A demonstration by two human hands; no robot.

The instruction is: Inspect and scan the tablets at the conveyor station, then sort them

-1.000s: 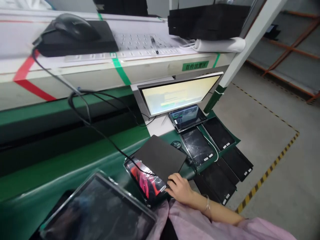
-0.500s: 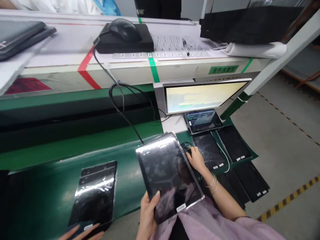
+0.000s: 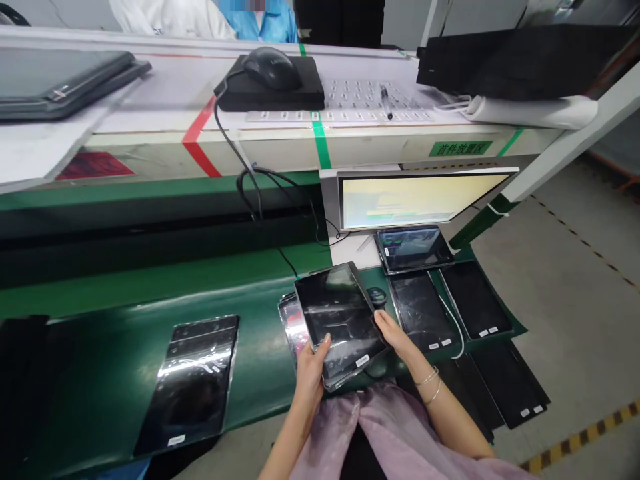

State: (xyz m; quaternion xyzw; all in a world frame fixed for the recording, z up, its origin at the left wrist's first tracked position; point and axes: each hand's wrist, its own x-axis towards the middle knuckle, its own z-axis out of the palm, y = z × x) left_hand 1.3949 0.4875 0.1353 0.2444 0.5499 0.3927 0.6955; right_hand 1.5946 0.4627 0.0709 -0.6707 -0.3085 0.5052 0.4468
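Note:
A dark glossy tablet (image 3: 339, 319) is held over the green belt's near edge, above another wrapped tablet (image 3: 293, 320). My left hand (image 3: 313, 367) grips its near left edge, thumb on the glass. Along its right edge lies my right hand (image 3: 395, 333), fingers under the tablet; bracelets circle that wrist. A small black round object (image 3: 376, 295) sits just beyond the right fingers.
A wrapped black tablet (image 3: 193, 380) lies on the green conveyor belt (image 3: 125, 313) to the left. A lit monitor (image 3: 420, 199) and several tablets (image 3: 425, 307) with a white cable are on the right. Above, a shelf (image 3: 165, 127) holds a mouse (image 3: 270, 67) and pen.
The held tablet has moved down and away toward the belt, and my right hand came off the small black object onto the tablet's right edge. The view shifted slightly left.

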